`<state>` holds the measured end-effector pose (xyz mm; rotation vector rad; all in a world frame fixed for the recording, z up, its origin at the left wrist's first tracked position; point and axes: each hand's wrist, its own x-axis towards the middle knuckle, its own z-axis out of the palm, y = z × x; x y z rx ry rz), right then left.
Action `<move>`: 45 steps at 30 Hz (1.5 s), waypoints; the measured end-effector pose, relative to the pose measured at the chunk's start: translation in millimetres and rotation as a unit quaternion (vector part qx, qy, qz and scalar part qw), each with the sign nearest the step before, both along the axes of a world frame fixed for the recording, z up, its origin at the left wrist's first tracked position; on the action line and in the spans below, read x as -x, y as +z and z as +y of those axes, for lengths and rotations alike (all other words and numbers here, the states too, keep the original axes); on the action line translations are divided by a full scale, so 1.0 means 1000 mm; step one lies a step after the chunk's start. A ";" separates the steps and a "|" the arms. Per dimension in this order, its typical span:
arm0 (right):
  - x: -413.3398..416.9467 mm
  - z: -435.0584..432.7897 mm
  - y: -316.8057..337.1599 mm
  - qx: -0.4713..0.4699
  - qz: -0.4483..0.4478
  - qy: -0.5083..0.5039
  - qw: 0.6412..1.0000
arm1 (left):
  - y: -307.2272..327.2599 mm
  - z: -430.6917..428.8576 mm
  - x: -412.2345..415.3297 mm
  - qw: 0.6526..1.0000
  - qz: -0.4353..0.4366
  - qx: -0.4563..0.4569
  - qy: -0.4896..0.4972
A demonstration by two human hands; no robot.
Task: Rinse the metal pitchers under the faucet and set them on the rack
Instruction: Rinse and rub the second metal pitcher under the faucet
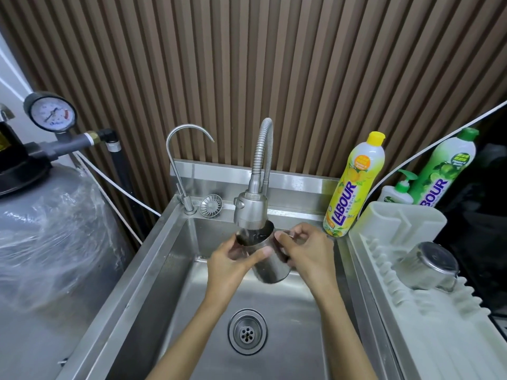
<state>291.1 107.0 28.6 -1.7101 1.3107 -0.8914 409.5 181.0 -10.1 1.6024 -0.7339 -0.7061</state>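
Both hands grip one metal pitcher (pixel 270 263) over the sink (pixel 153 270) — the left hand (pixel 233 259) wrapped around its body, the right hand (pixel 304 252) closed on the handle side — its mouth tilted up under the faucet (pixel 251 209). Rinsing appears under way; next it must be emptied and carried right to the rack (pixel 428 319), where another pitcher (pixel 429 266) already lies. Water flow is hard to make out, and the handle is hidden behind fingers.
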 end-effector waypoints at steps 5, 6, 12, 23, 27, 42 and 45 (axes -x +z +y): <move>-0.005 -0.003 -0.005 -0.004 -0.158 0.036 0.987 | 0.002 -0.015 0.003 0.995 0.062 0.074 0.011; -0.007 -0.004 -0.010 -0.048 -0.221 0.053 0.973 | 0.004 -0.018 0.002 0.995 0.039 0.084 0.034; -0.019 -0.004 -0.035 -0.246 -0.395 0.108 0.879 | 0.025 -0.010 -0.001 0.982 -0.152 0.074 0.078; 0.001 -0.001 -0.008 0.017 -0.033 -0.009 0.999 | -0.009 -0.004 0.012 0.999 0.025 0.041 0.014; -0.002 -0.004 -0.005 -0.009 -0.162 0.041 0.986 | -0.008 -0.015 0.010 0.994 0.053 0.096 0.001; -0.009 -0.002 -0.010 -0.195 -0.163 0.053 0.966 | 0.013 0.002 -0.008 0.982 -0.163 -0.034 0.094; -0.005 0.000 0.005 -0.047 0.002 0.006 0.999 | 0.004 0.004 -0.004 1.000 -0.019 -0.001 0.009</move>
